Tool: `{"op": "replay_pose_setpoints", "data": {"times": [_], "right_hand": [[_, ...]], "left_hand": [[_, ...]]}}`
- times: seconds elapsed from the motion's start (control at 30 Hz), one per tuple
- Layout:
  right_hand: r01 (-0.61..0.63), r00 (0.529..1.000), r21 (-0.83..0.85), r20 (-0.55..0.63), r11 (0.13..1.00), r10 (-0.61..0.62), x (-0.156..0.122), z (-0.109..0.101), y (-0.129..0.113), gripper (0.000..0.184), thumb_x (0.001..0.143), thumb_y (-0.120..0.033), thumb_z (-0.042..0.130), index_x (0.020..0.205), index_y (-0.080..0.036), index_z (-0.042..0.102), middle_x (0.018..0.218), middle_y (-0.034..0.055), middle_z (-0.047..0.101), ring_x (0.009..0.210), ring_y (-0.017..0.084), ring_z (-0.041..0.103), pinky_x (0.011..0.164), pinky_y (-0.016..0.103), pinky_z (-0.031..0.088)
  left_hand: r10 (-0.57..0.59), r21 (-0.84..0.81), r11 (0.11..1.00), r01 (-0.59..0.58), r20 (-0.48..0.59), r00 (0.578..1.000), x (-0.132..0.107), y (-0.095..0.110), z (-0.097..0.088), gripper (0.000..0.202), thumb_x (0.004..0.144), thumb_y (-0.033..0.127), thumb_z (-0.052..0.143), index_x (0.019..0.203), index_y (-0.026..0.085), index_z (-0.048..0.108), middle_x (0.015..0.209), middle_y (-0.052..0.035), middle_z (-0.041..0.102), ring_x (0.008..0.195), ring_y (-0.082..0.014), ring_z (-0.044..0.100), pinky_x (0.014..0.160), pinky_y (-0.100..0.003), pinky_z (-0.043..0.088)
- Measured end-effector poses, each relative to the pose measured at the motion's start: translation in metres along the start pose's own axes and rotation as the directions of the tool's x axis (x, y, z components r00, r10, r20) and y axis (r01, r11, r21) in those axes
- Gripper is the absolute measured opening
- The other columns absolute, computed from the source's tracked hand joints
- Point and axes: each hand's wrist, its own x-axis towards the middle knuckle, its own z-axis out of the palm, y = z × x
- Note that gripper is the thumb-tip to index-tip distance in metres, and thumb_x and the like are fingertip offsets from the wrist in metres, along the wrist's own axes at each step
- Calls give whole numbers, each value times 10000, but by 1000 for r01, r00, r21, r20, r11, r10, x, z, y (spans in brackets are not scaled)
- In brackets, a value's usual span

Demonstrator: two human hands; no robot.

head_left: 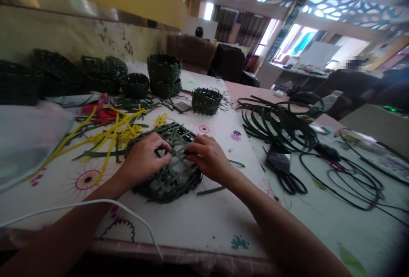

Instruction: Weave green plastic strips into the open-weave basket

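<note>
Woven basket point(169, 181) sits on the floral tablecloth point(191, 226) between both hands, half-formed, its green strips point(188, 177) loose. Left hand point(143, 160) and right hand point(207, 155) curl their fingers onto the weave, pinching it. Slack strips could slip apart if that grip eases. Beyond the hands stand a stacked basket pair point(164, 74) and a smaller basket point(207, 101), their contents hidden. Yellow strips point(115, 134) lie left of the left hand.
</note>
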Motion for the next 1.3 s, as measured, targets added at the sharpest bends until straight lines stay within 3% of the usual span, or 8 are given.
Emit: {"op": "replay_pose_setpoints", "data": {"times": [0.17,0.33,0.7,1.07,1.3], "right_hand": [[-3,966,29,260,1000,-4,22,-14,-15,127,917,-137,602,939,-143,727,905,50,651,827,146,558,776,254,381],[35,943,-60,332,998,-13,31,-13,-19,120,892,-60,546,843,-129,631,835,37,609,770,140,490,705,256,328],[-1,993,181,113,983,-20,19,9,-7,148,896,-85,499,786,-184,505,828,13,539,784,147,487,715,246,356],[-53,995,317,97,947,23,21,11,-7,189,891,-102,491,731,-195,453,783,-3,497,757,142,468,709,245,360],[-62,997,340,67,938,42,20,14,-5,201,888,-104,502,714,-193,458,767,-9,490,750,139,463,704,242,359]], "left_hand": [[14,-16,1000,-13,50,999,0,-4,-2,163,788,331,624,855,204,700,899,-32,603,866,-203,581,793,-339,435],[-1,-17,1000,1,54,999,1,-5,-2,136,777,294,634,841,205,714,888,-31,610,873,-203,590,799,-337,440],[36,-51,998,-37,-12,999,-2,-2,0,176,787,339,691,896,209,736,898,-26,614,894,-199,589,827,-338,449],[106,-24,994,-108,-81,991,-6,3,5,123,830,258,643,856,202,750,945,-37,595,911,-182,607,825,-310,483],[215,60,976,-207,-178,960,-10,1,9,111,844,231,651,876,169,738,953,-55,592,953,-191,614,874,-312,511]]}}
